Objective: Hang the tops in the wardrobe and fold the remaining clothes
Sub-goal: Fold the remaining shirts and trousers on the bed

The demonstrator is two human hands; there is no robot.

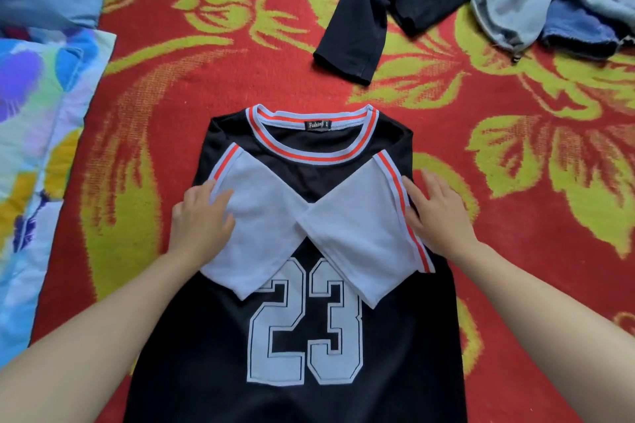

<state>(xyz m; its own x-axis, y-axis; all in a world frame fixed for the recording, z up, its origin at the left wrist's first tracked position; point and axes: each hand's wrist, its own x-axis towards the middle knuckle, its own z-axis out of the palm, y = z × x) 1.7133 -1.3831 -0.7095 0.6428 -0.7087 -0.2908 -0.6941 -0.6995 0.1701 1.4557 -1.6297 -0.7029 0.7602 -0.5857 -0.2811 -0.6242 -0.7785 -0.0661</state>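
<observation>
Flat and released, the left grip and right grip touch the crossed sleeves above the jersey number, best smoothed evenly before folding.

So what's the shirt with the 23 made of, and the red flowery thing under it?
The shirt looks like soft knitted cloth, matte black. It lies limp and flat, and its pale sleeves fold easily. The 23 seems to be a printed or sewn-on patch; I can't tell which. The red blanket looks fuzzy, maybe woven pile, since its flower edges are jagged.
</observation>
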